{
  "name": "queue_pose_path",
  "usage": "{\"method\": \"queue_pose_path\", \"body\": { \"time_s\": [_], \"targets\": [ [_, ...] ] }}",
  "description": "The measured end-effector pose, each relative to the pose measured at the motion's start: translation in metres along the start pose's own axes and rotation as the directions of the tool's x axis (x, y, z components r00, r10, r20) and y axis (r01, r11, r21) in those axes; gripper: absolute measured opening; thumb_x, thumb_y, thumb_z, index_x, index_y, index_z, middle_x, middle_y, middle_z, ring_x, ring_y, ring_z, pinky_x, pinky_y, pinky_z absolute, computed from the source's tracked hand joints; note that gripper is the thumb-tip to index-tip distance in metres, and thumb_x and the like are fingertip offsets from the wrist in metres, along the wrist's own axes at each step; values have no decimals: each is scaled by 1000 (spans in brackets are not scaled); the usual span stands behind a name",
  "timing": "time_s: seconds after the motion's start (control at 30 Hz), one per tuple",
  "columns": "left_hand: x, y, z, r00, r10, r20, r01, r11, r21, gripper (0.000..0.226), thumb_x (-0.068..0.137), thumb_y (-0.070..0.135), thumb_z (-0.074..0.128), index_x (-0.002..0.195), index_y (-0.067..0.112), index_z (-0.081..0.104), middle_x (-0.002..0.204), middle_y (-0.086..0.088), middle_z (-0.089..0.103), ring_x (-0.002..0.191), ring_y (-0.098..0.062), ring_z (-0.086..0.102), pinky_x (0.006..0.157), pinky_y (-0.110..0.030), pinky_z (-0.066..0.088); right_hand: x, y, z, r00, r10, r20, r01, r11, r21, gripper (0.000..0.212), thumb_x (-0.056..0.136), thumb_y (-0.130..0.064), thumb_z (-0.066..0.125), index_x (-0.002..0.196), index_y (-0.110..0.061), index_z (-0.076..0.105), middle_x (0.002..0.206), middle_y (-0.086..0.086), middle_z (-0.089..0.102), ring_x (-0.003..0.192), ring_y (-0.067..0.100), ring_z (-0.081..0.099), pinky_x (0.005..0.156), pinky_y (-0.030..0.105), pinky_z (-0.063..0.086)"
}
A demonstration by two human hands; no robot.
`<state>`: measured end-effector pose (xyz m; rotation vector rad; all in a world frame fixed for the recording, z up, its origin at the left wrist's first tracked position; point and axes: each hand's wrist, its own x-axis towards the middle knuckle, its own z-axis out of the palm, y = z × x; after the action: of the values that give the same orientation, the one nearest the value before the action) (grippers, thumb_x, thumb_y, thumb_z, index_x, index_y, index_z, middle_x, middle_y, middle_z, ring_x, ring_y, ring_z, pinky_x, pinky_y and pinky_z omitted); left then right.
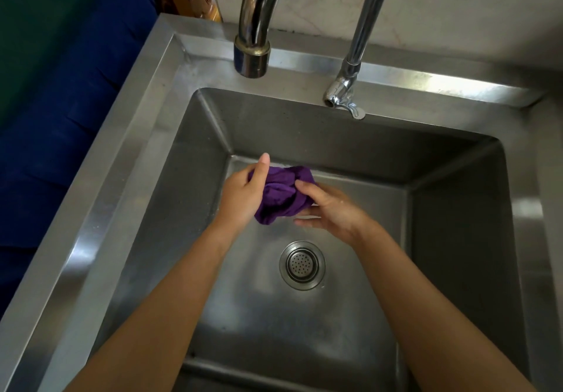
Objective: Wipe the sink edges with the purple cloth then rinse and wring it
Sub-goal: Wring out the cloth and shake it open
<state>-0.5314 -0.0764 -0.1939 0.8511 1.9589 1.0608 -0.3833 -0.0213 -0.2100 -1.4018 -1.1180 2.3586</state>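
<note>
**Operator:** Confirm the state of the hands and the location of the cloth.

**Inspector:** Both hands are clamped on the bunched purple fabric cloth [281,193], which is held in the air between them, inside the basin of the square stainless-steel sink [146,160]. The left hand [243,193] grips the cloth's left side with the thumb raised. The right hand [330,212] closes its fingers over the cloth's right side. The hands sit close together, separated only by the cloth.

**Operator:** Which step is in hand?

**Inspector:** Judged from the grip, the wringing or rinsing stage. No water is visible running from the wide chrome spout [253,53] beyond the hands, nor from the slimmer chrome tap [341,90] beyond the right hand. Whether the cloth is wet cannot be confirmed.

**Operator:** List the failure risks.

**Inspector:**
1. Incomplete wring. Cause: the cloth is balled, not stretched lengthwise, so a twist would likely leave water in the inner folds.
2. Dropped cloth. Cause: a wet, slick fabric may slip from a partial grip. It would fall onto the sink floor, near the round perforated metal drain strainer [301,265] below the hands.
3. Splash onto the wiped rim. Cause: wringing too high or opening a tap hard.
4. Rinse omitted. Cause: wringing before water is applied.
</note>
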Motion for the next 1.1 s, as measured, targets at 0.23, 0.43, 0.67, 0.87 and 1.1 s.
{"method": "queue_pose_path", "body": {
  "time_s": [0.23, 0.43, 0.67, 0.87, 1.1],
  "targets": [
    [4, -8, -8, 973, -182, 145, 189, 981, -34, 42, 91, 53, 45, 98, 17, 67, 101, -3, 70, 91, -14, 64, 75, -27, 50, 4, -13, 10, 930, -138, -341, 241, 928, 283, 30, 86, 5, 36, 110, -6, 50, 88, 12, 56, 75, 21, 52, 66, 33, 47],
    [-5, -19, -26, 756, -187, 627, 301, 950, -80, 60, 62, 67, 67, 105, 25, 68, 107, -5, 72, 100, -19, 68, 84, -30, 54, -9, -23, 20, 980, -127, -152, 187, 848, 497, 38, 85, -7, 59, 120, 4, 52, 99, 18, 64, 85, 26, 63, 74, 32, 57],
    [-3, -18, -24, 955, 100, 280, -83, 994, -74, 38, 68, 36, 78, 104, 30, 66, 114, 1, 65, 110, -16, 60, 95, -33, 49, -17, -30, 20, 978, -94, -186, 145, 947, 285, 34, 100, -26, 37, 126, -8, 50, 110, 9, 64, 93, 21, 64, 79, 34, 56],
    [-3, -18, -25, 974, 223, 36, -224, 974, 29, 25, 72, 56, 65, 91, 40, 68, 105, -6, 66, 111, -34, 55, 97, -52, 43, -22, -31, 7, 922, -62, -382, 79, 997, 27, 25, 98, -30, 42, 101, -14, 61, 109, 9, 62, 86, 18, 62, 61, 28, 57],
    [-2, -17, -25, 987, 130, -93, -132, 991, -11, 31, 59, 62, 71, 86, 49, 66, 105, -1, 69, 112, -38, 55, 96, -49, 47, -24, -28, 4, 889, -206, -408, 186, 979, -89, 68, 79, -21, 72, 135, -15, 36, 118, 11, 55, 103, 23, 60, 83, 26, 49]
  ]
}}
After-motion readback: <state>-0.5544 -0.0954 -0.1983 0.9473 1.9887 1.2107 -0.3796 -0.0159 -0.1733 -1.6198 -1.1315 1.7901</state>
